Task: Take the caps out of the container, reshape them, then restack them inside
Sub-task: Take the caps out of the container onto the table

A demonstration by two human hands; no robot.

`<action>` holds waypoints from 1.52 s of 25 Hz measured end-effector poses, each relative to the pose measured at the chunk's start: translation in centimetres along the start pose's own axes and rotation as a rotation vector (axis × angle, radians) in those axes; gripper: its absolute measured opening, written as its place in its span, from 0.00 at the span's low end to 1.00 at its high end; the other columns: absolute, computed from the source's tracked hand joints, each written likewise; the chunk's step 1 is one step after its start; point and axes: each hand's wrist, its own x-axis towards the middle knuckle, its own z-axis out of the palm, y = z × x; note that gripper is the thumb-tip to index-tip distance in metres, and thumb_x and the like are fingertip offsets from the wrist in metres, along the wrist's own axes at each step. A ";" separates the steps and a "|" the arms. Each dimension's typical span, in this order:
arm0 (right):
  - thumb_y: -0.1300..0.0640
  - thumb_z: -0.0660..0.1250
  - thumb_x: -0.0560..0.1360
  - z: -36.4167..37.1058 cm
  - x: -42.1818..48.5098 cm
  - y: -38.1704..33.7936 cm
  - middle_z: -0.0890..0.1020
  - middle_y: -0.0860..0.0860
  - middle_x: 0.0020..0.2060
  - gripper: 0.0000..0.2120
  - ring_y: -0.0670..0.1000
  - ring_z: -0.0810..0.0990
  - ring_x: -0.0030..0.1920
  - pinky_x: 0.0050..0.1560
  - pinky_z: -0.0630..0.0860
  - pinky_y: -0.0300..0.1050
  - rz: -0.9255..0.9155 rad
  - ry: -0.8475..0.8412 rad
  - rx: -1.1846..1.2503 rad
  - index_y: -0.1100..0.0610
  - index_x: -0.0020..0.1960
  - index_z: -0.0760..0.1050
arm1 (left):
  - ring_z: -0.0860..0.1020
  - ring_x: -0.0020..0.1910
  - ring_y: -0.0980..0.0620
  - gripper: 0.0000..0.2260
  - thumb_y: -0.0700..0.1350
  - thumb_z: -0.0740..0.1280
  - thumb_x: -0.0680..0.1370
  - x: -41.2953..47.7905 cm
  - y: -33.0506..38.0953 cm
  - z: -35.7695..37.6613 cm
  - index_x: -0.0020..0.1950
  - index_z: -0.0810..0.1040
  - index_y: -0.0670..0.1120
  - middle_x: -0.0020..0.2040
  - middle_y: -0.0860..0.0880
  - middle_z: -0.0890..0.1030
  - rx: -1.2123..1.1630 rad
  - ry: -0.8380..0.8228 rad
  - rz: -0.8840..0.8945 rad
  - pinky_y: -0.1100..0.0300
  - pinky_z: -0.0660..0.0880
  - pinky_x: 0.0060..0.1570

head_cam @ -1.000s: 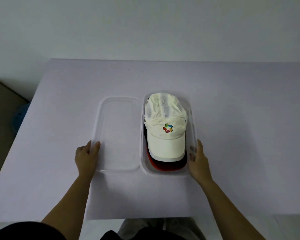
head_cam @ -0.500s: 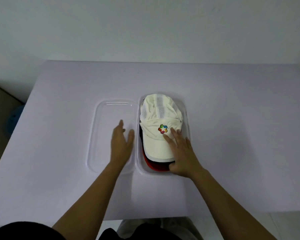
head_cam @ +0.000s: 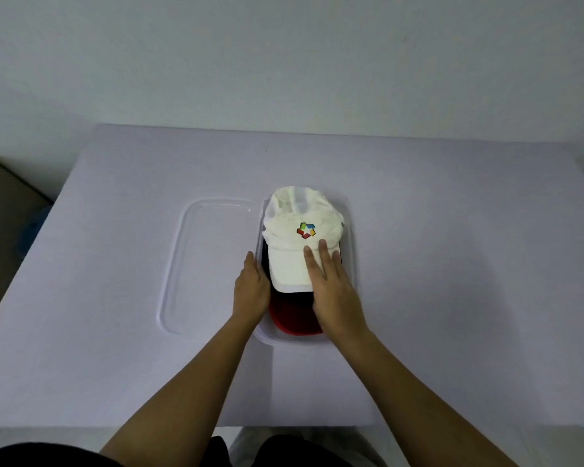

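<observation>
Getting started is about all that is done: the lid (head_cam: pixel 209 264) is off, but no cap is out yet. The white cap (head_cam: pixel 300 237) lies on top of the pile in the container (head_cam: pixel 351 230), right under the right hand (head_cam: pixel 334 294). That hand's fingers (head_cam: pixel 321 254) are straight and a little spread, and they press flat on the brim. Near the heel of that hand a dark cap (head_cam: pixel 294 295) and a red cap (head_cam: pixel 294 318) peek out.

The left hand (head_cam: pixel 252 291) sits at the container's left wall, just beside the brim. Its fingers (head_cam: pixel 250 264) are straight and close together. I cannot tell if its thumb is under the cap. The lid lies on the bench (head_cam: pixel 452 264), left of those fingers.

I think it all is left to do: lift each cap out, shape it, stack it back.
</observation>
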 end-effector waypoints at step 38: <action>0.69 0.60 0.71 -4.3 6.8 11.6 0.66 0.54 0.71 0.29 0.53 0.65 0.70 0.67 0.69 0.49 -0.104 -0.112 0.246 0.57 0.71 0.64 | 0.69 0.68 0.36 0.21 0.46 0.47 0.83 -0.6 1.0 0.6 0.76 0.55 0.42 0.70 0.36 0.69 0.105 0.060 -0.077 0.47 0.64 0.68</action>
